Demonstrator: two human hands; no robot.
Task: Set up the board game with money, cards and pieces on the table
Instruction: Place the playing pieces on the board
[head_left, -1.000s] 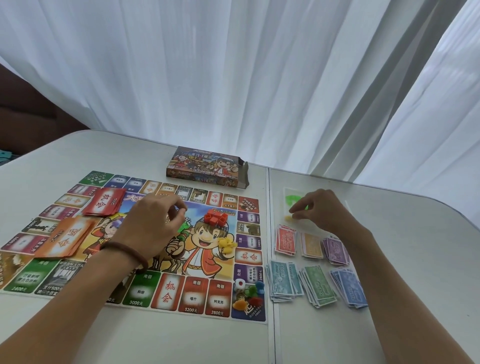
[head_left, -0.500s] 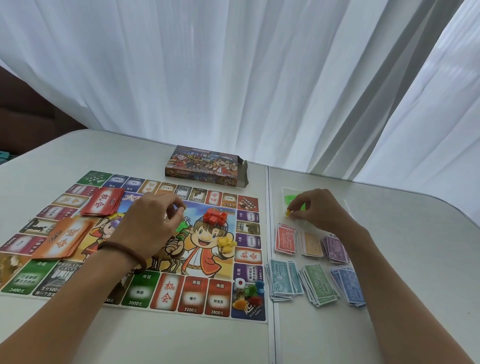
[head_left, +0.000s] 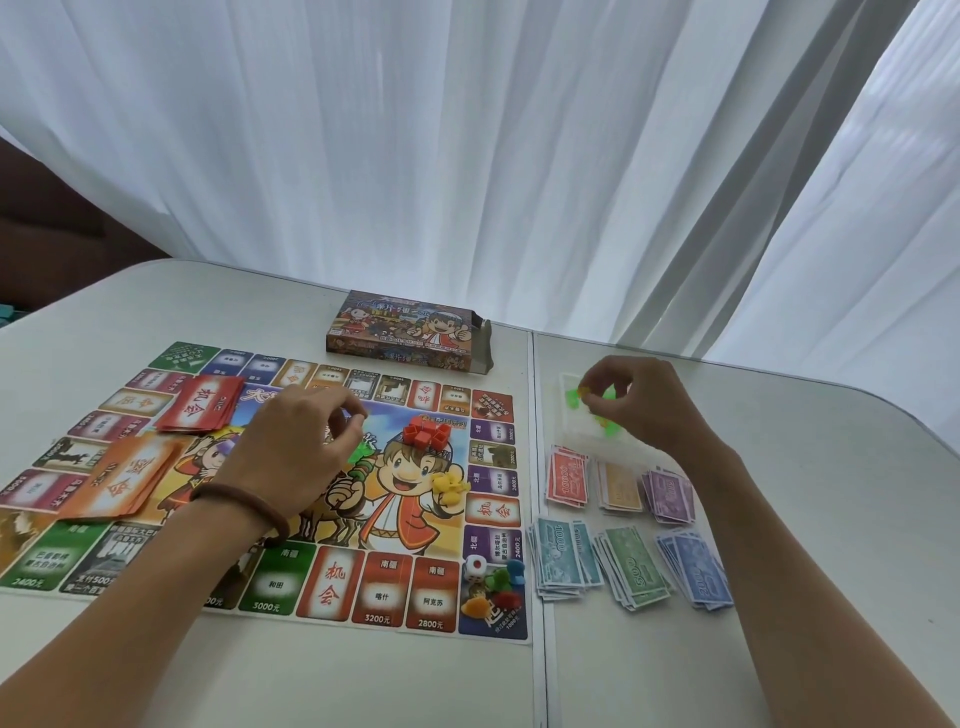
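Observation:
The colourful game board (head_left: 384, 587) lies flat on the table's left half. My left hand (head_left: 296, 447) hovers over its middle, fingers curled, pinching a small piece beside a green piece (head_left: 358, 451). Red houses (head_left: 427, 434) and yellow pieces (head_left: 451, 483) sit in small heaps on the board. My right hand (head_left: 641, 405) pinches a small yellow piece (head_left: 584, 391) above a clear bag (head_left: 571, 431) holding green pieces (head_left: 572, 398). Several stacks of paper money (head_left: 628, 525) lie right of the board. A die (head_left: 475, 568) and pawns (head_left: 501, 582) occupy the board's near right corner.
The game box (head_left: 410, 332) stands behind the board with its end flap open. A red card deck (head_left: 203, 410) and an orange card deck (head_left: 124, 478) lie fanned on the board's left side. A seam (head_left: 537, 519) splits the white table. White curtains hang behind.
My right hand has lifted slightly off the bag with the yellow piece between its fingertips. My left hand stays over the board's middle, barely shifted.

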